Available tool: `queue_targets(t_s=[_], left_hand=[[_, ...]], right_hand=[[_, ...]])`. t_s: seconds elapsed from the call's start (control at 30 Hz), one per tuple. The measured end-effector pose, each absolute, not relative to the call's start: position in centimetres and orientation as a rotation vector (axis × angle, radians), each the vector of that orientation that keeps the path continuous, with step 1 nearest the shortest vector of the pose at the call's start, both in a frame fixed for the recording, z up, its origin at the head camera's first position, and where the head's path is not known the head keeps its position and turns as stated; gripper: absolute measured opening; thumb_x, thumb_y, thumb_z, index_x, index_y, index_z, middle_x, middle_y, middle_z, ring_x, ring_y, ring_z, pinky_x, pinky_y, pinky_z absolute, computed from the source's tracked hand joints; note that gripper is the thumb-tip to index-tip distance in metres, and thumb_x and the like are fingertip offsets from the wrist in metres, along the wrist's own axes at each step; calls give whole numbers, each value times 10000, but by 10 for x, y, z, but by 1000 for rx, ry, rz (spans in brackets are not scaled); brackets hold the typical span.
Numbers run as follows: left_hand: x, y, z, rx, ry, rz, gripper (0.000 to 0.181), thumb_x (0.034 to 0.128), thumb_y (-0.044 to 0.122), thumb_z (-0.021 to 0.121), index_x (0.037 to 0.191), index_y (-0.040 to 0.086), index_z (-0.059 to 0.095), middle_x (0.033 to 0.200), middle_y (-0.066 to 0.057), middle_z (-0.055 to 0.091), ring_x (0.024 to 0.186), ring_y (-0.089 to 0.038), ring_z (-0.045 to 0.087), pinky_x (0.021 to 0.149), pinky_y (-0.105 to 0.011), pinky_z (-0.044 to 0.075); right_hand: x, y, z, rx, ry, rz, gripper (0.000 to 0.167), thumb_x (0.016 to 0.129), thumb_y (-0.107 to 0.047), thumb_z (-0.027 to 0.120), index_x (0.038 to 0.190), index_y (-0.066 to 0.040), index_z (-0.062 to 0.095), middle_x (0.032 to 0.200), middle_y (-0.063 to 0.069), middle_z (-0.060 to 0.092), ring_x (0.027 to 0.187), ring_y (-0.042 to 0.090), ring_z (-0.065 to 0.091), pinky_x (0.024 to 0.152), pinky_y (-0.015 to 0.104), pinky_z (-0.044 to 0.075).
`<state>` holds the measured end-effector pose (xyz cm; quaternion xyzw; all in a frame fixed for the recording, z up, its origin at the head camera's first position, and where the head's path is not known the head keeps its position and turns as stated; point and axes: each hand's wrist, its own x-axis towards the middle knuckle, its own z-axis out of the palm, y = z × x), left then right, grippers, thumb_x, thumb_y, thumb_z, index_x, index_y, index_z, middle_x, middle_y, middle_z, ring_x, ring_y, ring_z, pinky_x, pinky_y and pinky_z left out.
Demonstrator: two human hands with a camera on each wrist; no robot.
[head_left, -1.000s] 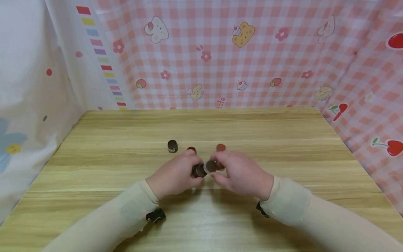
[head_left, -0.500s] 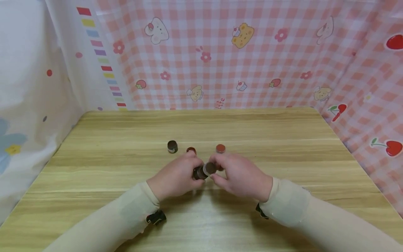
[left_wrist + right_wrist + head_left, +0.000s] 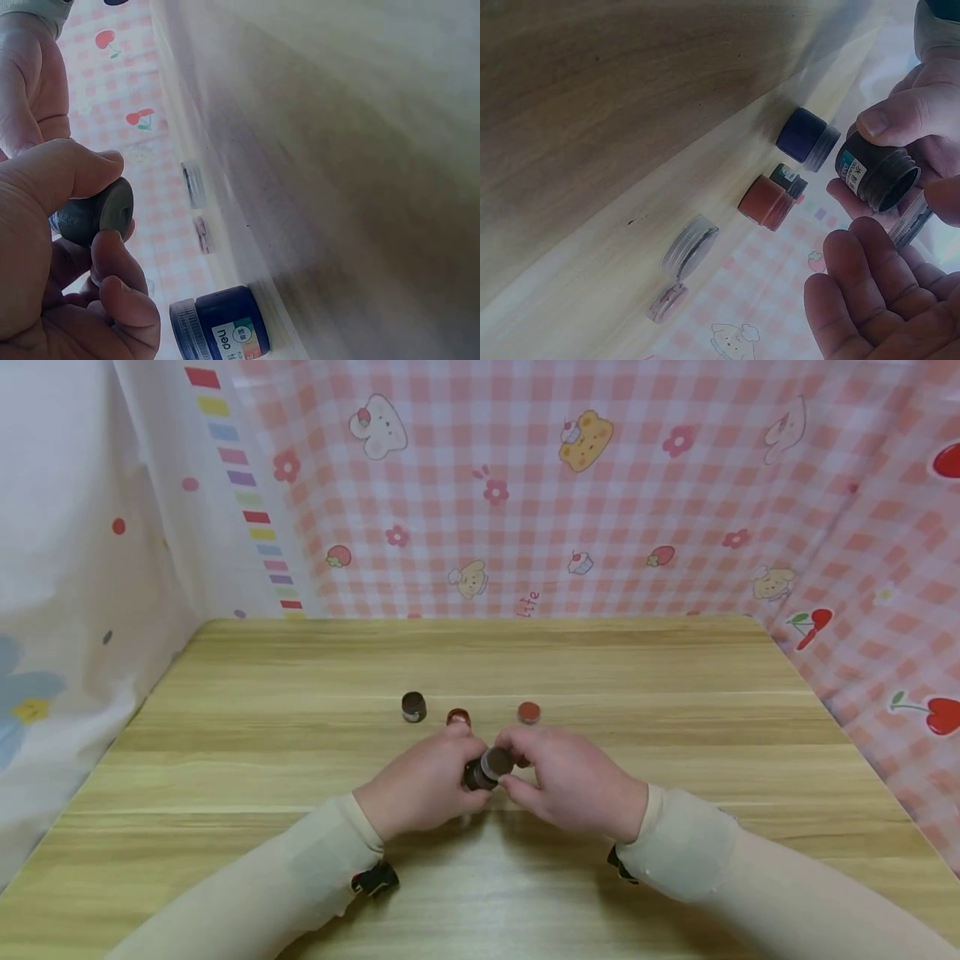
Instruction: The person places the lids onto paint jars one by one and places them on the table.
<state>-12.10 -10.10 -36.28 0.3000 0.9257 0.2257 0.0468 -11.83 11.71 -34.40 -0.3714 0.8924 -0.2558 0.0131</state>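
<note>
My left hand [image 3: 423, 781] grips a small dark paint jar [image 3: 866, 171], tilted, its threaded mouth uncovered in the right wrist view. My right hand [image 3: 577, 781] pinches a clear-rimmed lid [image 3: 497, 763] with a dark inside, close to that mouth. In the right wrist view, other fingers of this hand are stretched out below the lid. Just past my left hand stands an orange-red paint jar [image 3: 458, 718], partly hidden. A blue jar [image 3: 229, 322] with a threaded neck stands near the left hand; in the head view I cannot see it.
Another dark jar [image 3: 413, 707] stands farther back on the left of the wooden table [image 3: 637, 668]. A red-stained lid [image 3: 528, 712] lies beyond my right hand. One more clear lid [image 3: 690, 247] lies near it. Patterned cloth [image 3: 495, 527] borders the table behind and at the sides.
The lid in my right hand has shifted slightly left, closer over the jar's mouth. Both hands have otherwise stayed nearly in place, and the jars and lid on the table have not moved.
</note>
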Motion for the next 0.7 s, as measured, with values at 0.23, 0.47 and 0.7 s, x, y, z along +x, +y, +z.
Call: queue_targets(t_s=[0.23, 0.47, 0.7], left_hand=[[-120, -100, -362, 894, 2824, 674, 174, 882, 236, 818, 905, 156, 666, 941, -10, 529, 773, -137, 517, 701, -291, 452], [-120, -99, -361, 901, 2811, 686, 159, 890, 231, 811, 905, 152, 675, 948, -10, 539, 785, -140, 525, 718, -298, 457], [-120, -99, -361, 915, 2820, 708, 159, 885, 231, 819, 910, 145, 687, 933, -2, 551, 780, -128, 521, 706, -284, 458]], right_hand=[[-118, 117, -346, -1152, 2790, -801, 217, 968, -160, 736, 1173, -140, 666, 1054, -38, 738, 964, 176, 726, 838, 355, 586], [-117, 117, -345, -1162, 2795, -795, 220, 966, -163, 738, 1173, -143, 666, 1045, -45, 739, 952, 169, 724, 833, 347, 584], [-116, 118, -345, -1163, 2783, -799, 216, 961, -159, 741, 1165, -141, 673, 1051, -54, 739, 946, 122, 703, 837, 335, 575]])
